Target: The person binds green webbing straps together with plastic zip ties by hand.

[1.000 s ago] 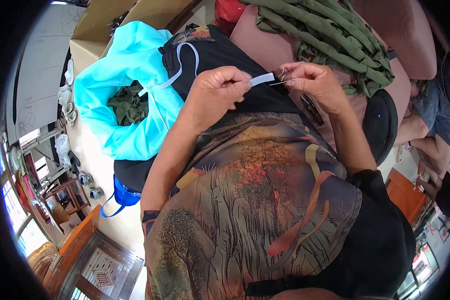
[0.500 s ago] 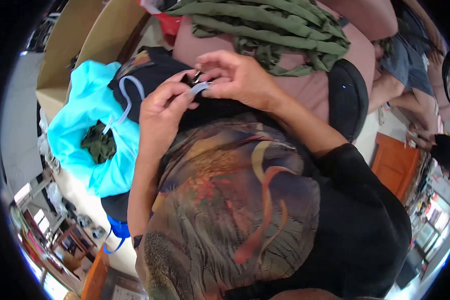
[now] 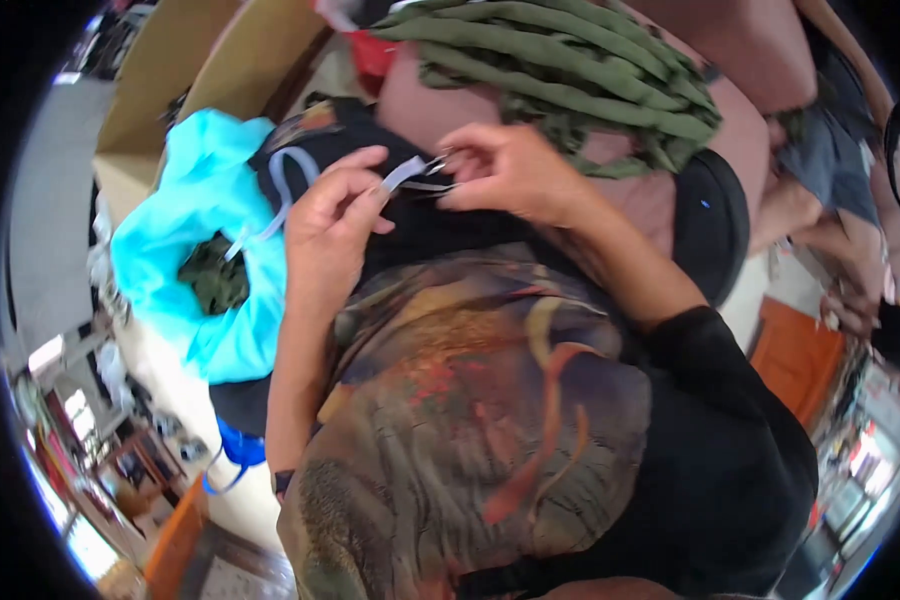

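Note:
A pale elastic band [image 3: 406, 174] stretches between my hands above my lap. My left hand [image 3: 335, 215] pinches it between thumb and fingers. At the band's other end, my right hand [image 3: 510, 175] grips a thin, shiny metal piece [image 3: 434, 164] with two prongs, perhaps an open safety pin; its rear is hidden by the fingers. A similar pale strip [image 3: 279, 180] makes a loop on the black cloth left of my left hand. Its end lies on a bright turquoise cloth bag [image 3: 150, 240], whose round opening shows dark green fabric [image 3: 216, 280].
Long folded strips of olive-green fabric [image 3: 560, 55] lie on a pink padded seat [image 3: 440, 95] ahead. Cardboard panels [image 3: 250, 70] stand at the far left. Another person's bare legs [image 3: 795, 205] show at right, near an orange-brown wooden stool [image 3: 800, 350]. A blue strapped item [image 3: 240, 445] sits lower left.
My hands have drawn apart, showing more of the band and the metal piece between them. The whole view has shifted slightly.

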A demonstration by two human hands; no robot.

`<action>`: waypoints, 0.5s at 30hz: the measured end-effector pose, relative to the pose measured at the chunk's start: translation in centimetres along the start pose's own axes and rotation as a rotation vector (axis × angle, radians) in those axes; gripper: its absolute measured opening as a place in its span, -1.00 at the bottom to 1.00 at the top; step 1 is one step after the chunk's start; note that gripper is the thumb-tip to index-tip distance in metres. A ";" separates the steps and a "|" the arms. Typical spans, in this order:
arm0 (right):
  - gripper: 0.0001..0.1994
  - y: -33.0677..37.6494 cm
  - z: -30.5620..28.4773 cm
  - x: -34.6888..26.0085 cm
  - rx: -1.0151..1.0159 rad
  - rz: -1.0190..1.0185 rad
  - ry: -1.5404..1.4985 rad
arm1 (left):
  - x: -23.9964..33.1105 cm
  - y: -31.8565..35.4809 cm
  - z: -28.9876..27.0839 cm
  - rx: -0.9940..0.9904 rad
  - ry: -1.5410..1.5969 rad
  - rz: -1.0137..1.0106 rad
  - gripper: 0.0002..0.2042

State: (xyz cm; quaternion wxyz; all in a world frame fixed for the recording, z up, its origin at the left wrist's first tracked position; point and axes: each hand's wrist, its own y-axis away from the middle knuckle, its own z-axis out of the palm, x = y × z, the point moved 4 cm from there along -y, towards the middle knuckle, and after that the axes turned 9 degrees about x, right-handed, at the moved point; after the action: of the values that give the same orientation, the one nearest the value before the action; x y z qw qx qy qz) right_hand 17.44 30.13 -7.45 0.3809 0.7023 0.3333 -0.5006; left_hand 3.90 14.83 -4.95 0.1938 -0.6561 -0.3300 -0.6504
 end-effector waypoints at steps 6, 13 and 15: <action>-0.56 -1.2 -1.4 0.5 0.112 -0.014 -0.213 | 0.5 0.2 -2.5 0.147 0.012 -0.142 -0.92; -0.62 -2.5 0.2 -0.2 0.082 0.005 -0.324 | 0.2 0.5 -4.6 0.211 -0.195 -0.035 -0.90; -0.63 -2.6 0.5 0.0 0.067 0.011 -0.333 | 0.1 0.4 -4.8 0.210 -0.283 0.027 -0.90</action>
State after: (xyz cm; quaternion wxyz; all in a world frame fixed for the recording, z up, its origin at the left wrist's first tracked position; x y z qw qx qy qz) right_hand 14.99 30.99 -8.11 0.4102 0.6236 0.2448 -0.6188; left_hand 0.69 11.24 -4.35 0.2215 -0.7217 -0.4114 -0.5107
